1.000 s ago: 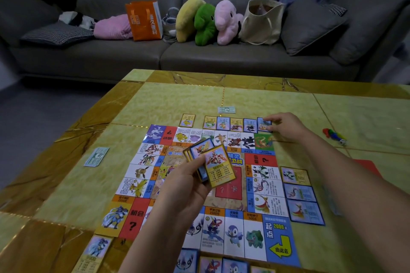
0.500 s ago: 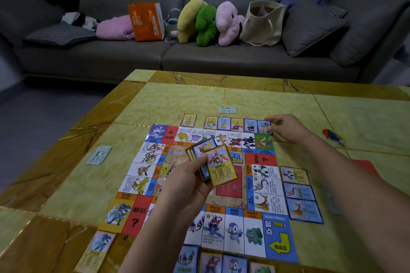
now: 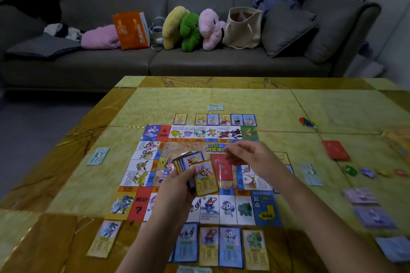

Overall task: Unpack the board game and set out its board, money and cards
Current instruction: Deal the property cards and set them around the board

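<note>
Left hand (image 3: 177,186) grips a fanned stack of yellow- and blue-bordered creature cards (image 3: 203,175) above the colourful paper game board (image 3: 142,164). Right hand (image 3: 250,157) hovers just beside the fan, fingers loosely bent. Row of similar single cards (image 3: 229,246) lies along the board's near edge.

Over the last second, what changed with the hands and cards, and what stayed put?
The right hand drew back from the far right corner of the board and now hovers over its middle, beside the fanned cards. The card it was touching lies free at the right end of the far row. The left hand still grips the fanned cards; the board has not moved.
</note>
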